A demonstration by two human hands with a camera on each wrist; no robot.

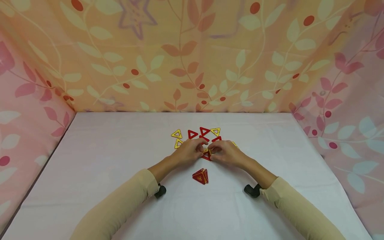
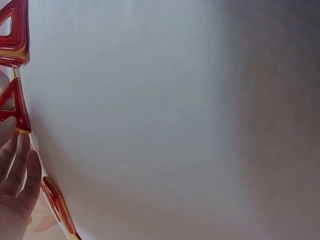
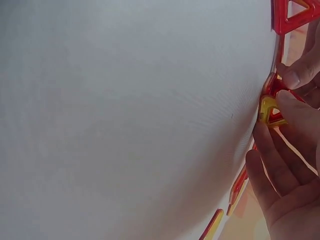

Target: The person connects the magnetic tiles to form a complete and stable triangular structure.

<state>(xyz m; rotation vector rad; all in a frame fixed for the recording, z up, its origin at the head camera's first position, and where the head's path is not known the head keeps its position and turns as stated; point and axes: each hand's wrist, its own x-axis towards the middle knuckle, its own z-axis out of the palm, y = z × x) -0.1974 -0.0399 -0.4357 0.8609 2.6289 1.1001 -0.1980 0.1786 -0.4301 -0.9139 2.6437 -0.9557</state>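
Observation:
Near the middle of the table, my left hand [image 1: 187,151] and right hand [image 1: 228,152] meet over a small group of hollow triangular magnetic tiles. With thumb and fingers, the left hand grips a red triangle tile [image 2: 21,112]. My right hand pinches a yellow triangle tile [image 3: 265,111], which stands against the red one; fingers cover part of both. Closer to me, a red and yellow pyramid [image 1: 200,176] built of such tiles sits on the cloth.
Beyond the hands lie several loose tiles, among them a yellow triangle [image 1: 177,137] at left, a red triangle [image 1: 189,134] and another yellow triangle [image 1: 215,129]. The white-clothed table [image 1: 105,160] is bounded by a patterned curtain [image 1: 180,66] behind and at the sides.

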